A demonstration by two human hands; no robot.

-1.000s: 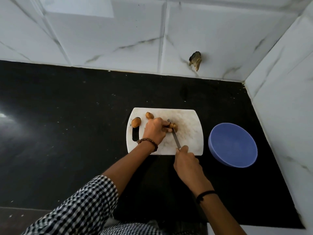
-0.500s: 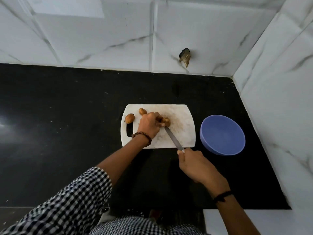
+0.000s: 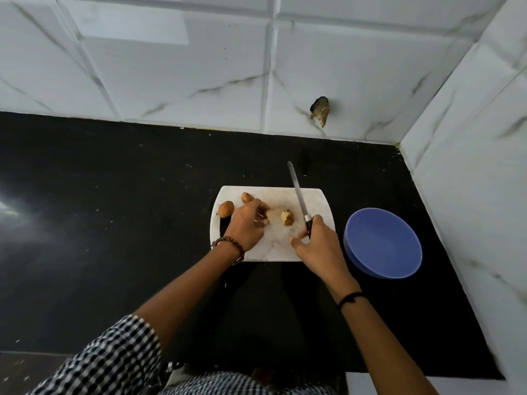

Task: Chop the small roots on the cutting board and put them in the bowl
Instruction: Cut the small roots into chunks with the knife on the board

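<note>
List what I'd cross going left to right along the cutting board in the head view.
Whole root → left hand, pinching one root half → other root half → knife in the right hand → blue bowl.

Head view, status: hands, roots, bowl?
Left hand pinches root half; right hand grips knife. On cutting board: other half, two whole roots. Bowl empty, path clear.

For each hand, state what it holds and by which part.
Right hand grips the knife by its black handle. Left hand touches a cut root piece; whether it pinches cannot be told.
</note>
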